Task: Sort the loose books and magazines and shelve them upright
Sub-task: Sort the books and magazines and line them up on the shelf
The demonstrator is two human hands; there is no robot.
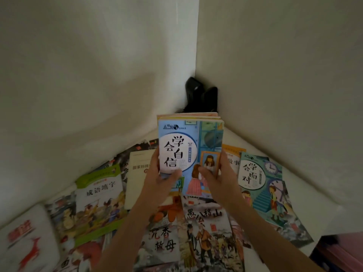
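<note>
Left hand (159,173) and right hand (218,173) clasp opposite edges of a small stack of books (189,146), held upright between them, thumbs on the blue front cover. Below the grip, loose books (198,228) lie flat, overlapping, on the white surface (306,211).

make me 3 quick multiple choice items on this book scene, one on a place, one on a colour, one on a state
1. Where are the black bookends?
A. in the wall corner
B. on the person's lap
C. on the stack

2. What colour is the top cover of the held stack of books?
A. red
B. light blue
C. black

3. How is the stack held?
A. by both hands
B. by one hand
C. by none

Key: A, they stand where the walls meet; B, its cover shows blue; A, left hand and right hand grip its sides.
</note>
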